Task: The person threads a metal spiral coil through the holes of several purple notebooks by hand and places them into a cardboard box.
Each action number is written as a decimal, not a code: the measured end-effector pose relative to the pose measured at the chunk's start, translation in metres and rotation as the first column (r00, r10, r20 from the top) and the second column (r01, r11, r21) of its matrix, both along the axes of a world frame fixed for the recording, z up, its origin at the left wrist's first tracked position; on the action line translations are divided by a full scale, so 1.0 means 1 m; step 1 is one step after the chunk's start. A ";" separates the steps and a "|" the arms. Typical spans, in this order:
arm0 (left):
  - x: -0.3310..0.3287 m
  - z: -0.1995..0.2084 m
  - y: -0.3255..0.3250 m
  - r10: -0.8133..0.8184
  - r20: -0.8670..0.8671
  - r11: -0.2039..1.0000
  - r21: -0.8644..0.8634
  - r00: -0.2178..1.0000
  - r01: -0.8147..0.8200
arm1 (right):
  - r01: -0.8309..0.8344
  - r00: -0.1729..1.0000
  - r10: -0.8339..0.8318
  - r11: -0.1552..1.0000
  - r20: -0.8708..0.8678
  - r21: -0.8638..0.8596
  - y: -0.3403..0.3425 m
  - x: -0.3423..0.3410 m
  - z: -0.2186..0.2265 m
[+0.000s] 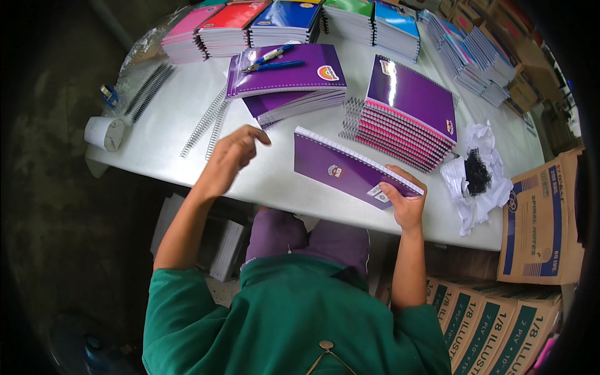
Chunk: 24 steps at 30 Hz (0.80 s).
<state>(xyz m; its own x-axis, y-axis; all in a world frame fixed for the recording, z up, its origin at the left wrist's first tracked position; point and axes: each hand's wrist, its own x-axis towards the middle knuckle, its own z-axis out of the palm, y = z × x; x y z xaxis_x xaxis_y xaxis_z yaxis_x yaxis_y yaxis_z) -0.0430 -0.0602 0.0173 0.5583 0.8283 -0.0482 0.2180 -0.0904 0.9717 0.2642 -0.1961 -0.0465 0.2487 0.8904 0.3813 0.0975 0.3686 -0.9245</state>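
A purple notebook point(340, 167) is tilted above the table's near edge, in the grip of my right hand point(407, 201). My right thumb presses on its cover and the fingers go behind it. A row of holes runs along its upper edge, above white page edges. To the left of the notebook hovers my left hand point(232, 157), with bent fingers, the index finger apart from the others, and nothing visible in it. Loose metal wire coils point(203, 128) lie just beyond that hand. Farther back, pliers point(275, 65) and a blue-and-white pen-like tool point(274, 54) rest on a purple notebook stack point(294, 87).
Coil-bound purple notebooks point(409, 106) are piled right of centre. Crumpled white paper point(478, 200) holds black bits point(477, 172). Dark coils point(150, 90) and a white cup-like roll point(105, 134) lie left. Colourful notebook stacks point(284, 25) line the back; cardboard boxes point(540, 219) stand right.
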 end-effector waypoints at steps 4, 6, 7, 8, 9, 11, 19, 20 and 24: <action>0.025 0.003 -0.010 -0.047 -0.084 0.987 0.152 0.995 0.059 | 0.005 1.000 -0.005 1.000 -0.017 0.020 0.002 -0.001 0.000; 0.032 -0.004 -0.005 -0.051 -0.076 0.966 0.249 0.996 0.069 | -0.006 1.000 0.004 0.999 0.029 0.051 0.001 -0.004 0.004; 0.034 -0.006 -0.002 -0.054 -0.072 0.952 0.296 0.996 0.073 | -0.012 0.999 0.009 0.998 0.052 0.068 0.001 -0.004 0.005; 0.035 -0.005 0.000 -0.044 -0.075 0.962 0.267 0.996 0.062 | -0.024 0.998 0.020 0.997 0.064 0.068 0.002 -0.004 0.006; 0.037 -0.003 0.002 -0.036 -0.078 0.970 0.238 0.996 0.054 | -0.035 0.997 0.030 0.997 0.076 0.068 0.002 -0.003 0.006; 0.039 -0.004 0.008 -0.017 -0.050 0.983 0.184 0.999 0.026 | -0.066 0.994 0.058 0.994 0.091 0.086 0.003 -0.002 0.006; 0.041 0.030 0.026 -0.128 -0.131 0.947 -0.310 0.983 0.082 | -0.135 0.989 0.127 0.982 0.071 0.134 0.005 -0.001 0.001; 0.041 0.030 0.029 -0.129 -0.078 0.951 -0.291 0.989 0.101 | -0.152 0.987 0.142 0.977 0.071 0.150 0.006 0.000 0.000; 0.033 0.030 0.045 -0.292 -0.118 0.952 0.060 0.949 0.300 | -0.141 0.989 0.137 0.986 0.049 0.085 0.004 0.003 0.006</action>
<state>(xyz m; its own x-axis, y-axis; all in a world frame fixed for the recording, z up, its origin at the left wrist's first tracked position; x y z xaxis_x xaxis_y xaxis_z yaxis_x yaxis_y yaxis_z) -0.0097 -0.0148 0.0470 0.7742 0.6298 -0.0636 0.2718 -0.2399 0.9320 0.2668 -0.1920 -0.0407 0.1068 0.8777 0.4672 0.0781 0.4610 -0.8839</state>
